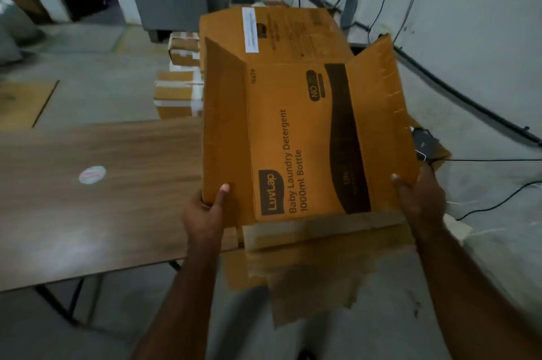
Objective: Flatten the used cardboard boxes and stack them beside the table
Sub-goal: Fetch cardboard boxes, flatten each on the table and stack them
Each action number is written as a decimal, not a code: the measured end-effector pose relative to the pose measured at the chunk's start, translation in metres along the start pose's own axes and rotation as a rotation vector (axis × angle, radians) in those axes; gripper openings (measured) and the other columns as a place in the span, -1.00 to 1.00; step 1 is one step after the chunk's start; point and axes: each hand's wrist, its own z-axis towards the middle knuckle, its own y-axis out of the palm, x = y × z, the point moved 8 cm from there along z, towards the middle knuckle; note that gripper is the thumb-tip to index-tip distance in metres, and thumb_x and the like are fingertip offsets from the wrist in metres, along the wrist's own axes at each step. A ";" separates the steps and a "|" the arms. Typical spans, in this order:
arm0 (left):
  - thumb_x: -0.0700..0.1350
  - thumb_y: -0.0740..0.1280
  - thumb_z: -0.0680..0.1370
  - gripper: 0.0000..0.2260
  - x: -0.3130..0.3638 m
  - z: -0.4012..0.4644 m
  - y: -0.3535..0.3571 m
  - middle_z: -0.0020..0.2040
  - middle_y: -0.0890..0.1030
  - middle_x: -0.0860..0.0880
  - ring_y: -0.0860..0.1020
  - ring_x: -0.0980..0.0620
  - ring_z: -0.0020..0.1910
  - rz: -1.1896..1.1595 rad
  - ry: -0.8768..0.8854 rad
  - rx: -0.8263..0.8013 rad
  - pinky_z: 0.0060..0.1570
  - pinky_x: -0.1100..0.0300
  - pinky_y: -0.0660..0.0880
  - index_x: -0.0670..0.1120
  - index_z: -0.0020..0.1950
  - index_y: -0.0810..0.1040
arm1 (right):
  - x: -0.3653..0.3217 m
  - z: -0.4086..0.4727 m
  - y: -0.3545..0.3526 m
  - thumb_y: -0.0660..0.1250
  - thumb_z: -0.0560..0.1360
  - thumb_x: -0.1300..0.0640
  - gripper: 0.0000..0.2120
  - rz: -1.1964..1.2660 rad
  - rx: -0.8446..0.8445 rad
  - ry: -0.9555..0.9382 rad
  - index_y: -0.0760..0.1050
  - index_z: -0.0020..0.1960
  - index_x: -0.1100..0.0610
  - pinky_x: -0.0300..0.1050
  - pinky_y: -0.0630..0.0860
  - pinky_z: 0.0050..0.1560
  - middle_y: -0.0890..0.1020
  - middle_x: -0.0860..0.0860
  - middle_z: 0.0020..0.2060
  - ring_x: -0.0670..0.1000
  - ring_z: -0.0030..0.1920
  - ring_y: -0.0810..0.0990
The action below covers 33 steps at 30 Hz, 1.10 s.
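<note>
Both hands have the flattened LuvLap detergent box (305,137) up in the air, just right of the wooden tabletop (102,183). Left hand (205,213) pinches the left flap, right hand (419,198) grips the right flap, fingers clamped on cardboard. More flattened boxes (293,31) lie on the floor underneath.

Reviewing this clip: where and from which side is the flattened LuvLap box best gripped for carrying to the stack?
Probably by its two long side flaps near the bottom corners, one hand from each side, as here: the left hand pinches the left flap and the right hand the right flap of the LuvLap box. The panel is wide and floppy, so a two-sided hold keeps it flat.
</note>
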 end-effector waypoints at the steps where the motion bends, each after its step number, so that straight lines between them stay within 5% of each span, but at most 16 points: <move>1: 0.11 0.46 0.53 -0.52 0.000 -0.004 0.016 0.11 0.60 -0.01 0.60 -0.06 0.09 -0.002 -0.018 0.000 0.13 -0.08 0.59 -0.09 0.36 0.53 | 0.012 0.014 -0.003 0.36 0.62 -0.07 -0.45 0.019 -0.019 -0.002 0.32 0.49 0.17 0.32 0.44 0.26 0.50 0.25 0.37 0.36 0.31 0.51; 6: 0.02 0.46 0.54 -0.53 -0.009 0.000 0.067 0.15 0.60 -0.04 0.59 -0.06 0.09 -0.017 -0.070 0.017 0.04 -0.01 0.58 -0.11 0.40 0.50 | 0.054 0.070 0.013 0.36 0.63 -0.04 -0.41 0.086 -0.152 0.065 0.28 0.55 0.18 0.25 0.43 0.27 0.47 0.24 0.42 0.35 0.36 0.47; 11: 0.09 0.42 0.56 -0.52 -0.062 0.016 0.075 0.26 0.59 -0.06 0.59 -0.15 0.21 0.008 -0.196 -0.090 0.10 -0.21 0.59 0.00 0.43 0.43 | 0.100 0.103 0.057 0.38 0.62 0.00 -0.49 0.128 -0.299 0.111 0.37 0.48 0.16 0.05 0.46 0.09 0.56 0.18 0.30 0.26 0.25 0.56; 16: 0.24 0.41 0.51 -0.40 -0.124 0.015 0.080 0.28 0.56 -0.14 0.60 -0.22 0.14 0.216 -0.410 -0.203 -0.04 -0.23 0.63 -0.03 0.43 0.37 | 0.149 0.120 0.100 0.39 0.59 -0.08 -0.48 0.004 -0.478 0.149 0.37 0.42 0.16 0.15 0.52 0.15 0.58 0.19 0.23 0.22 0.13 0.59; 19: 0.15 0.42 0.56 -0.34 -0.142 0.020 0.079 0.37 0.48 -0.23 0.58 -0.25 0.16 0.314 -0.396 -0.115 -0.20 -0.13 0.65 -0.14 0.50 0.25 | 0.175 0.131 0.118 0.41 0.57 -0.12 -0.34 -0.033 -0.543 0.227 0.26 0.51 0.17 0.19 0.50 0.18 0.52 0.22 0.31 0.33 0.22 0.56; 22: 0.04 0.39 0.60 -0.40 -0.146 0.025 0.084 0.40 0.44 -0.25 0.53 -0.28 0.20 0.375 -0.377 -0.070 -0.14 -0.10 0.61 -0.14 0.52 0.22 | 0.194 0.137 0.134 0.46 0.51 -0.16 -0.18 -0.041 -0.649 0.307 0.15 0.57 0.16 0.30 0.53 0.23 0.44 0.26 0.41 0.36 0.28 0.54; 26: 0.10 0.30 0.64 -0.42 -0.148 0.028 0.091 0.43 0.42 -0.24 0.51 -0.31 0.24 0.426 -0.403 -0.054 -0.06 -0.16 0.61 -0.06 0.58 0.16 | 0.206 0.138 0.146 0.49 0.50 -0.13 -0.07 0.005 -0.655 0.369 0.03 0.63 0.14 0.29 0.45 0.28 0.32 0.27 0.51 0.39 0.40 0.42; 29: 0.17 0.23 0.65 -0.34 -0.142 0.034 0.106 0.48 0.36 -0.25 0.51 -0.39 0.25 0.502 -0.402 -0.119 -0.27 -0.03 0.59 0.01 0.64 0.02 | 0.216 0.142 0.148 0.51 0.48 -0.11 -0.05 0.014 -0.647 0.399 0.03 0.63 0.15 0.30 0.45 0.27 0.31 0.28 0.51 0.41 0.40 0.42; 33: 0.27 0.25 0.61 -0.30 -0.143 0.045 0.111 0.48 0.37 -0.28 0.48 -0.43 0.29 0.552 -0.406 -0.128 -0.02 -0.25 0.61 0.04 0.63 0.02 | 0.229 0.147 0.146 0.53 0.47 -0.08 -0.08 0.028 -0.674 0.435 0.07 0.60 0.17 0.30 0.46 0.25 0.36 0.28 0.48 0.40 0.37 0.44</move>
